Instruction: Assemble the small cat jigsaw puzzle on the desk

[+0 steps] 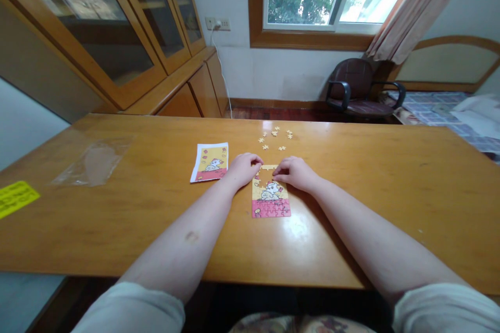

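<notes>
A partly assembled jigsaw puzzle point(271, 208) lies on the table before me, yellow above and pink below, with a white cartoon animal in the middle. Gaps show the tabletop in its upper part. My left hand point(245, 167) has its fingers bent and pressed at the puzzle's upper left edge. Over the upper right side is my right hand point(297, 173), its thumb and fingers drawn in close above the puzzle; whatever is between them is too small to make out. Left of the puzzle, a printed picture card point(213, 163) shows the same design. Several loose puzzle pieces point(274, 134) are scattered beyond my hands.
The wooden table point(156, 218) bears a clear plastic bag point(96, 162) and a yellow label point(17, 199) at the left. Beyond its far edge are a glass-doored cabinet point(172, 70), a brown armchair point(353, 86) and a bed point(441, 109).
</notes>
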{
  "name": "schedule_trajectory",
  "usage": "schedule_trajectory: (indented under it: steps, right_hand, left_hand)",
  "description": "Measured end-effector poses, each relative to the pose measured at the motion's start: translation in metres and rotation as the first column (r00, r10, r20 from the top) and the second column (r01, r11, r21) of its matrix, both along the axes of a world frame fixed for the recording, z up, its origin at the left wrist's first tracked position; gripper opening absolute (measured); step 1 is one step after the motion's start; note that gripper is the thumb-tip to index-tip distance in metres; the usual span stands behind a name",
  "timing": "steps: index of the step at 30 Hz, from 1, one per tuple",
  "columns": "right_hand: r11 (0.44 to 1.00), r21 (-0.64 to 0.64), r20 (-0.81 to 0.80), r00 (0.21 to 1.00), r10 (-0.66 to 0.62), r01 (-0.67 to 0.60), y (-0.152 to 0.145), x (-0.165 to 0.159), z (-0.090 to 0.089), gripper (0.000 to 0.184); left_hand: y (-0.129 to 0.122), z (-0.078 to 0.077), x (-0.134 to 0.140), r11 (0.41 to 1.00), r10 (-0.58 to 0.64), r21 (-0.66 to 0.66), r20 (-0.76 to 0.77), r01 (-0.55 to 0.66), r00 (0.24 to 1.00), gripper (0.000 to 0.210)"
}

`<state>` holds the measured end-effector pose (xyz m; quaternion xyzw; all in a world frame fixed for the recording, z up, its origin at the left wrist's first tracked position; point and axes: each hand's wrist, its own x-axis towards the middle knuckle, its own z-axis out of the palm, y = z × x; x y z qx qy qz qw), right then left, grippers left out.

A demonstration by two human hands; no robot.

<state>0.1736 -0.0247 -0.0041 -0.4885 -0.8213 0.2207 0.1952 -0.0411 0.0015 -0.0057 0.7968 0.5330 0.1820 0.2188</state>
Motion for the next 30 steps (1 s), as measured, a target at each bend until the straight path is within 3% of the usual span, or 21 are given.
schedule_trajectory:
  steps: [5,11,15,18,23,26,30]
  right_hand:
    - [1.0,0.024,-0.057,0.998,0.007,-0.005,-0.002,0.0,0.004,0.006]
    - [0.999,-0.003,0.014,0.999,0.043,-0.043,-0.003,-0.001,0.008,0.007]
    - [0.984,0.068,0.063,0.984,-0.168,0.164,0.002,0.006,0.01,0.015]
    - [0.914,0.159,0.101,0.915,-0.39,0.372,0.013,0.017,0.003,0.019]
    - [0.804,0.121,0.032,0.807,-0.589,0.582,0.032,0.029,-0.014,0.027]
    - [0.761,0.17,0.074,0.762,-0.643,0.626,0.038,0.025,-0.016,0.03]
    - [0.791,0.28,0.178,0.78,-0.599,0.544,0.052,0.019,-0.014,0.037]
  left_hand:
    - [-0.001,0.002,0.0,1.0,-0.001,-0.004,0.004,0.001,1.0,0.024]
    - [-0.002,0.004,0.001,1.0,0.004,-0.015,0.006,-0.004,1.0,0.024]
    - [-0.002,0.005,0.001,1.0,0.007,-0.03,0.003,-0.006,1.0,0.024]
    - [-0.002,0.005,0.001,1.0,-0.002,-0.027,0.007,0.002,1.0,0.024]
    - [-0.001,0.002,-0.001,0.999,-0.017,-0.03,0.017,0.018,1.0,0.024]
    - [-0.001,-0.001,-0.002,1.0,-0.018,-0.024,0.018,0.019,1.0,0.024]
    - [-0.001,0.0,-0.001,1.0,-0.005,-0.019,0.018,0.005,1.0,0.024]
